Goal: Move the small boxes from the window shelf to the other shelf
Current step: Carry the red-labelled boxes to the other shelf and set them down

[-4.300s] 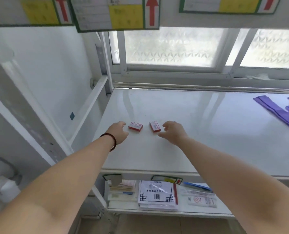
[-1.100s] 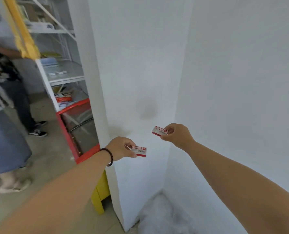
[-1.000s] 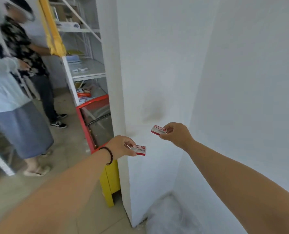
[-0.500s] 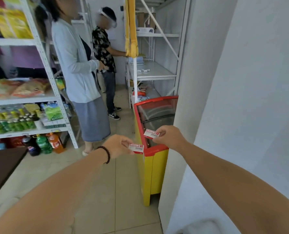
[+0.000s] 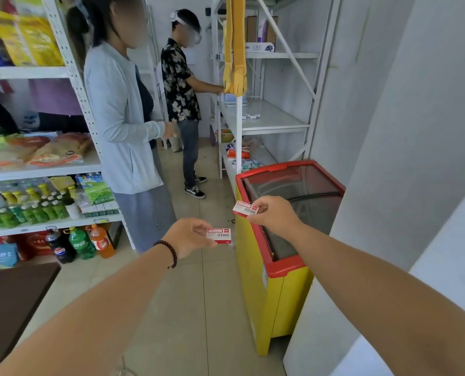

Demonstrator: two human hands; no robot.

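Two small red-and-white boxes are in transit, one per hand. The left box (image 5: pixel 218 235) is pinched at its near end by the left hand (image 5: pixel 188 236), barcode face up; the right box (image 5: pixel 245 209) is pinched by the fingertips of the right hand (image 5: pixel 273 215) above the rim of a red-and-yellow chest freezer (image 5: pixel 276 270). Both grips are closed only on the box ends, so keeping each box level and the pinch firm while walking should prevent a drop. The likely goal is the white metal shelf (image 5: pixel 272 123) beyond the freezer, where similar small boxes (image 5: pixel 251 115) already lie. Two people stand in the aisle beside it, so the approach is narrow. Stocked shelves of drinks (image 5: pixel 36 210) line the left, above a tiled floor (image 5: pixel 198 308).
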